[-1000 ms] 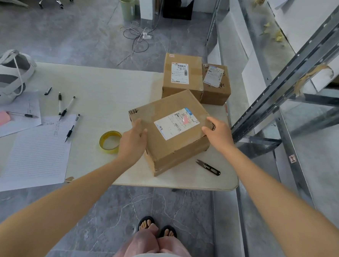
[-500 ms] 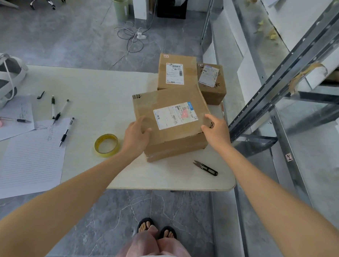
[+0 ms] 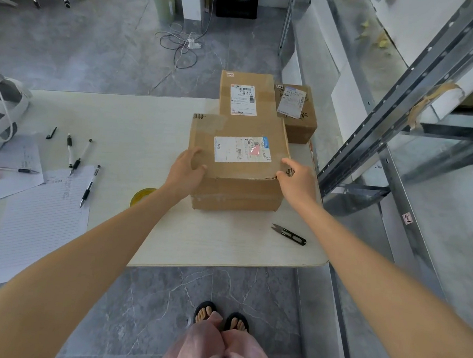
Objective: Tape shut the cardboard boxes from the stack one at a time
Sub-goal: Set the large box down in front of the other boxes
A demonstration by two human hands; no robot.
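Note:
A brown cardboard box (image 3: 237, 190) with a white shipping label lies flat on the white table (image 3: 138, 128), its sides square to the table edge. My left hand (image 3: 187, 170) grips its near left corner, fingers curled over the top edge. My right hand (image 3: 295, 177) holds the near right corner, thumb on the top. Two more labelled boxes stand right behind it: a taller one (image 3: 246, 96) and a smaller one (image 3: 297, 113) to its right. A yellowish tape roll (image 3: 141, 195) lies on the table left of the box, partly hidden by my left forearm.
Black thread snips (image 3: 290, 234) lie near the table's front right edge. Several pens (image 3: 78, 158) and paper sheets (image 3: 39, 222) cover the left side, with a white headset (image 3: 1, 109) at the far left. A grey metal rack (image 3: 400, 106) stands close on the right.
Both hands have turned the box from a skewed, tilted pose to lie flat and square on the table, and pushed it back toward the two rear boxes.

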